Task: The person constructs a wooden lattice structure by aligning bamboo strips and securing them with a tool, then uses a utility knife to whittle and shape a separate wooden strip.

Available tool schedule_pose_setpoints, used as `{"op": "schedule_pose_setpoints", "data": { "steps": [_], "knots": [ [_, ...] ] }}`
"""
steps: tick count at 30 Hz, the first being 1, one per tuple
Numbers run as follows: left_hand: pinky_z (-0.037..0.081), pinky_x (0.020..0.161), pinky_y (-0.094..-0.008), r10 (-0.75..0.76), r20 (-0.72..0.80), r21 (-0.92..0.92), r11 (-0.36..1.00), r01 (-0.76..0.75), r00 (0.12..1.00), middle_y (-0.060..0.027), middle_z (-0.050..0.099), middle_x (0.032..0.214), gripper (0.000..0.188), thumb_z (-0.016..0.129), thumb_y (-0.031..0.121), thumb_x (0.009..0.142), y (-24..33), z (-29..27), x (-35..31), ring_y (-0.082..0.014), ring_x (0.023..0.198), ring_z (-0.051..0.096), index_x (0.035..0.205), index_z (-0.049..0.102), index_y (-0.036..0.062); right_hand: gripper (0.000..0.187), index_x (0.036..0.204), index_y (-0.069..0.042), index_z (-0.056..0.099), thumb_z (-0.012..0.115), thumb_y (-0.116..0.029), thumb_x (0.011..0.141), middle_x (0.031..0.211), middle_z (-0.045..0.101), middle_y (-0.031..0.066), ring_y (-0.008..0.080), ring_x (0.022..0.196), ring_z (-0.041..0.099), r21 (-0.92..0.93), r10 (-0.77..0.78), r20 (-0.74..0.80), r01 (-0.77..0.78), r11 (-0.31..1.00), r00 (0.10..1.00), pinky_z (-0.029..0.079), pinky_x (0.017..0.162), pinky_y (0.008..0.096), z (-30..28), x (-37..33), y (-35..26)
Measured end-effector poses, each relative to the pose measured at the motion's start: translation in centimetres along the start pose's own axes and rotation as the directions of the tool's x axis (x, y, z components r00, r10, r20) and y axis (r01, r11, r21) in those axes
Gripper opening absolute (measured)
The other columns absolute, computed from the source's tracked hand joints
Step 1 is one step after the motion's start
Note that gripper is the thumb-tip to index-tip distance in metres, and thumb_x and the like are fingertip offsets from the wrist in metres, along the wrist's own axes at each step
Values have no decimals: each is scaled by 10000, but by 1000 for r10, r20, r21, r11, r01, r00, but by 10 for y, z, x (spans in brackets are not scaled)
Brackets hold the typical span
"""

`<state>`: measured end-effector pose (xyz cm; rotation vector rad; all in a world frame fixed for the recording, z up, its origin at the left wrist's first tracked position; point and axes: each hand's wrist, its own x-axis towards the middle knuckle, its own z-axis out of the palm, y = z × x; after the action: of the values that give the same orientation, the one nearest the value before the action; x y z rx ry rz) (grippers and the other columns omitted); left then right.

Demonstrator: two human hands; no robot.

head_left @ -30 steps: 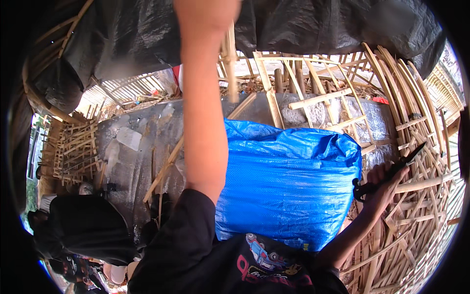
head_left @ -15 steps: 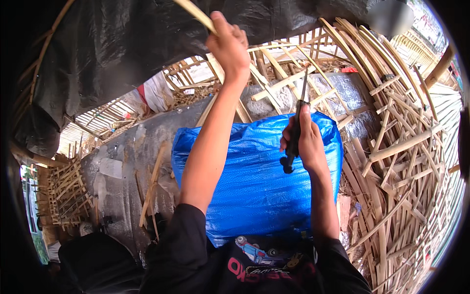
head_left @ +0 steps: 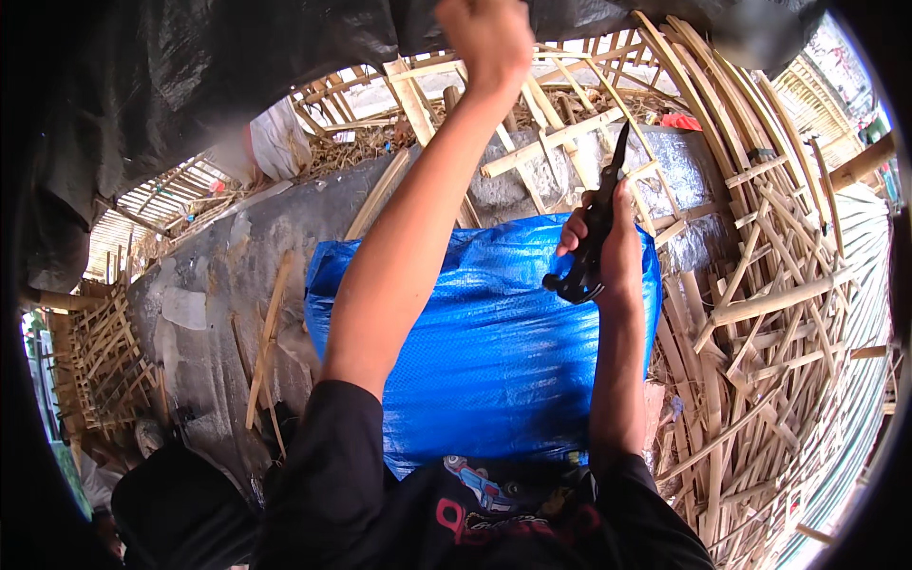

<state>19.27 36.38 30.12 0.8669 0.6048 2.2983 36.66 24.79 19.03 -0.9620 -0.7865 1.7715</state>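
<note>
My left hand (head_left: 489, 43) is raised at the top edge, its fingers curled and partly cut off by the frame. The bamboo strip it gripped a moment ago lies out of view now. In my right hand (head_left: 619, 247) is a knife (head_left: 597, 214) with a black handle, hooked at its butt end. Its narrow dark blade points up and away from me. Below both hands a blue plastic sheet (head_left: 484, 351) spreads over my lap. Past the sheet, a lattice of split bamboo strips (head_left: 556, 142) lies crosswise.
A big heap of bamboo lattice pieces (head_left: 769, 380) rises on the right. Black sheeting (head_left: 218, 85) hangs overhead at the far left. Smaller bamboo frames (head_left: 104, 356) stand at the left, and loose strips (head_left: 271, 342) lie on the grey ground sheet (head_left: 209, 256).
My left hand has gone up and right, and the bamboo strip has left the view. The knife has moved slightly right and up, its blade now tilted more to the right.
</note>
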Motion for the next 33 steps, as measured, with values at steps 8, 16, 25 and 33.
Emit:
{"op": "schedule_pose_setpoints", "data": {
  "steps": [8,16,25,33],
  "knots": [
    [280,425,-334,41,121,504,858,-97,992,14,384,454,663,522,489,997,-49,9,-6,-98,431,383,513,426,45,501,949,-99,493,395,-587,1003,598,391,-7,109,423,368,-29,194,-32,-195,980,980,313,388,265,0,17,22],
    [184,399,-257,13,173,63,998,-24,985,87,286,495,545,558,366,1012,-60,3,0,-28,413,254,560,315,184,592,741,-73,471,329,-572,1027,541,428,33,152,428,461,-249,-277,-85,249,936,957,401,436,308,42,35,21],
    [151,408,-256,49,187,88,994,-66,981,92,230,504,555,504,383,1033,-45,-8,-3,-26,419,203,574,262,186,607,711,-91,444,293,-589,1023,551,423,23,148,431,441,-335,-308,12,293,895,951,379,424,313,49,43,2],
    [167,399,-242,20,75,48,999,-23,997,93,216,532,524,514,403,1024,-34,-29,-1,-35,415,197,595,300,190,600,707,-88,452,400,-612,993,554,440,17,132,481,468,-570,42,100,22,821,994,413,473,299,38,59,3]
  ]
}}
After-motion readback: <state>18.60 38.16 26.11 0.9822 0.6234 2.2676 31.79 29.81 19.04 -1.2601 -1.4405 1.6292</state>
